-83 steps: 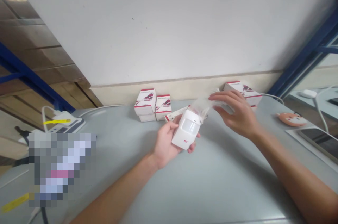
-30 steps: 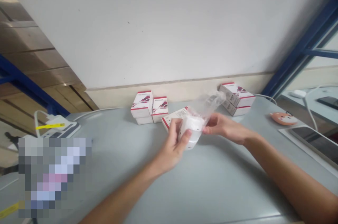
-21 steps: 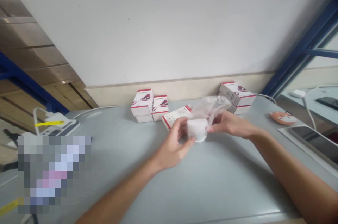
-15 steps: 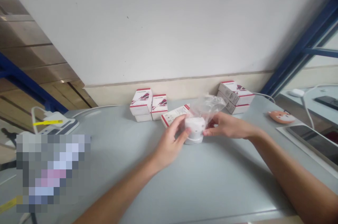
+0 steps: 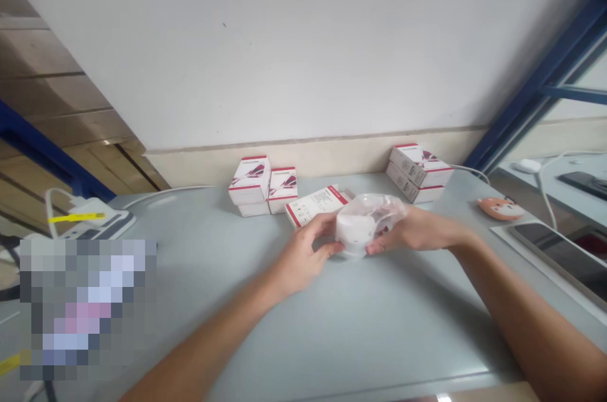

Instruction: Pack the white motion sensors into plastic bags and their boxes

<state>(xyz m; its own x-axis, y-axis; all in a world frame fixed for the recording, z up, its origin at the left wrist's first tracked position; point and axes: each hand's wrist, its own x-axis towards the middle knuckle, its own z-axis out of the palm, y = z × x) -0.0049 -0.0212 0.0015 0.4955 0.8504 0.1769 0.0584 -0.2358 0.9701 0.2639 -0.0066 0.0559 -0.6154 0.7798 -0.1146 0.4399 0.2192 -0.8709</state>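
Both hands meet over the grey table (image 5: 360, 332). My left hand (image 5: 303, 253) and my right hand (image 5: 408, 231) grip a white motion sensor (image 5: 351, 228) from opposite sides. A clear plastic bag (image 5: 384, 209) covers its upper part, and my right fingers press on the bag. Its lens is turned out of sight. Just behind my left fingers lies a flat white-and-red box (image 5: 313, 206). Farther back stand two stacks of similar boxes (image 5: 249, 186) (image 5: 417, 171), with a single box (image 5: 282, 190) beside the left stack.
A white device with a yellow tag (image 5: 90, 219) and a pixelated patch (image 5: 85, 307) sit at the left. On the right lie an orange fox-shaped object (image 5: 500, 208) and a dark tablet (image 5: 554, 256). A white wall (image 5: 284, 42) rises behind.
The sensor has moved from my left hand alone into both hands and turned, hiding its lens. The bag now covers it, and the view has tilted slightly.
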